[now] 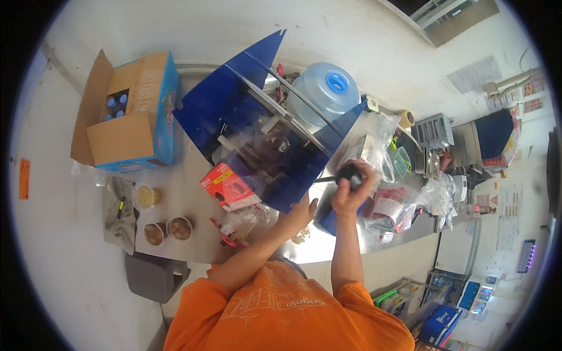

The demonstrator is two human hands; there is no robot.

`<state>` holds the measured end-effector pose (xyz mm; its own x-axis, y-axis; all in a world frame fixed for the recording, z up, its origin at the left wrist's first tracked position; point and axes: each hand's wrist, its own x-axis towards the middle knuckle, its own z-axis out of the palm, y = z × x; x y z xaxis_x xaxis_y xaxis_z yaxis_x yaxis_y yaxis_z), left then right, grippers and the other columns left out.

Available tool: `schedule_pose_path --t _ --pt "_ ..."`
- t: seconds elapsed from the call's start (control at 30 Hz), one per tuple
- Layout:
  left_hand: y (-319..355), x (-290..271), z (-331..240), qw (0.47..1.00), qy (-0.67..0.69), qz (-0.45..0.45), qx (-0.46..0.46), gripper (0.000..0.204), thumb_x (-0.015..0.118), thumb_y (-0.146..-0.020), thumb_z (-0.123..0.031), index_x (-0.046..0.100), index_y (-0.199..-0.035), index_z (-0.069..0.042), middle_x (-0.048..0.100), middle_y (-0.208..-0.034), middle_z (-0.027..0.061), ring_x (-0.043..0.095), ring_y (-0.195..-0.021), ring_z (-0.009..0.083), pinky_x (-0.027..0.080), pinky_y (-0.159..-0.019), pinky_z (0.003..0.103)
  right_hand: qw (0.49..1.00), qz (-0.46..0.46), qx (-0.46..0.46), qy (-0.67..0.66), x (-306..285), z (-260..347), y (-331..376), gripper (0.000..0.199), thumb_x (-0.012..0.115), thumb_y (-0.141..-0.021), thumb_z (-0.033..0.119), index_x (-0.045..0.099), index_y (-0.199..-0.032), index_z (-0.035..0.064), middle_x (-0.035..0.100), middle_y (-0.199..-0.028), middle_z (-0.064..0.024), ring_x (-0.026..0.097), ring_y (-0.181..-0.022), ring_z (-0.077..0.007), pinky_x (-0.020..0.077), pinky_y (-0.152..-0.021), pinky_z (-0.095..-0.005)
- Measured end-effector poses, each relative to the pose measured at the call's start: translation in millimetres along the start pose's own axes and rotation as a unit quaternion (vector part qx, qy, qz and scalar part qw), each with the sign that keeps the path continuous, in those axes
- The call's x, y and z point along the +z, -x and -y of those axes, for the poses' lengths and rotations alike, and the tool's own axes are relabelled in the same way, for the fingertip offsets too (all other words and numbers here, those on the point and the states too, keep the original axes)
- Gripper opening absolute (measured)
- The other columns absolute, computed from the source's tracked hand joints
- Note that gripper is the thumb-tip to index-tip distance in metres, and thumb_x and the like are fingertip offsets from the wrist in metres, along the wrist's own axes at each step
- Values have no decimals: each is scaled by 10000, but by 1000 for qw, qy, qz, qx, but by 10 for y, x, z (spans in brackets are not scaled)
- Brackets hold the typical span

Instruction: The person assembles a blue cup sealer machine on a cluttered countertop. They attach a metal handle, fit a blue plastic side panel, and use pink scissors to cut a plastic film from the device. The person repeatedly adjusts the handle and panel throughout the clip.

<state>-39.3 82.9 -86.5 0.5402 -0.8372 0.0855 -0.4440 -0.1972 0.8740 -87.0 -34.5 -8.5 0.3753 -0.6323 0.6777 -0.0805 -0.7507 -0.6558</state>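
Observation:
A large blue sheet-metal housing (pixel 202 111) with metal rods across it stands tilted open on the steel table. My left hand (pixel 299 217) is closed at its near lower edge, with some fingers hidden. My right hand (pixel 351 198), raised just right of the housing, is wrapped round a black round-ended tool (pixel 349 174). A thin dark shaft points left from this tool toward the housing; its exact kind is unclear. Clear plastic and dark parts show inside the housing. A red and white box (pixel 230 186) leans against the housing's left side.
An open carton of bottles (pixel 133 111) stands at the far left. Near it are several plastic cups (pixel 179 228) and a grey cloth (pixel 119 213). Behind the housing is a big water jug (pixel 324 93). Plastic-wrapped items (pixel 391 207) crowd the right; a bag (pixel 243 223) lies near my left forearm.

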Motion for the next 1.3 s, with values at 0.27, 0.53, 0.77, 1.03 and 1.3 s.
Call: schedule_pose_path --t 0.27,0.53,0.77,1.03,1.3 --pt "-116 -357 -570 983 67 172 -2 195 550 -972 -212 505 -1021 -29 616 -783 225 594 -797 411 453 -722 489 948 -134 193 -213 -700 515 -728 368 540 -963 353 461 -1204 86 577 -869 -119 553 -667 -212 478 -581 -344" --pt "323 -1609 -1513 898 347 264 59 346 639 -840 -88 527 -1167 -62 571 -872 109 566 -716 280 465 -643 372 897 66 436 -31 -672 -713 -155 355 470 -982 290 606 -1155 13 612 -1010 -105 568 -944 -208 450 -865 -351" --pt "-363 -1947 -1941 980 85 36 177 341 772 -820 -312 634 -1032 -83 669 -760 110 677 -707 262 506 -640 333 733 -7 525 -431 45 681 -209 455 423 -1040 411 438 -1341 70 564 -1170 -124 566 -903 -202 509 -787 -332" --pt "-1749 -1970 -2577 909 -154 115 370 461 719 -829 -465 724 -876 -7 688 -696 155 703 -720 310 561 -689 434 871 182 241 -387 438 -112 -37 620 431 -1045 342 164 -1493 7 503 -1090 -168 598 -787 -210 518 -717 -356" --pt "-1656 -1857 -2558 918 -91 173 344 414 704 -849 -387 680 -957 12 682 -796 173 670 -758 328 511 -697 419 944 138 179 -242 472 28 91 549 439 -1048 303 230 -1430 -31 573 -1094 -175 673 -700 -217 549 -649 -332"
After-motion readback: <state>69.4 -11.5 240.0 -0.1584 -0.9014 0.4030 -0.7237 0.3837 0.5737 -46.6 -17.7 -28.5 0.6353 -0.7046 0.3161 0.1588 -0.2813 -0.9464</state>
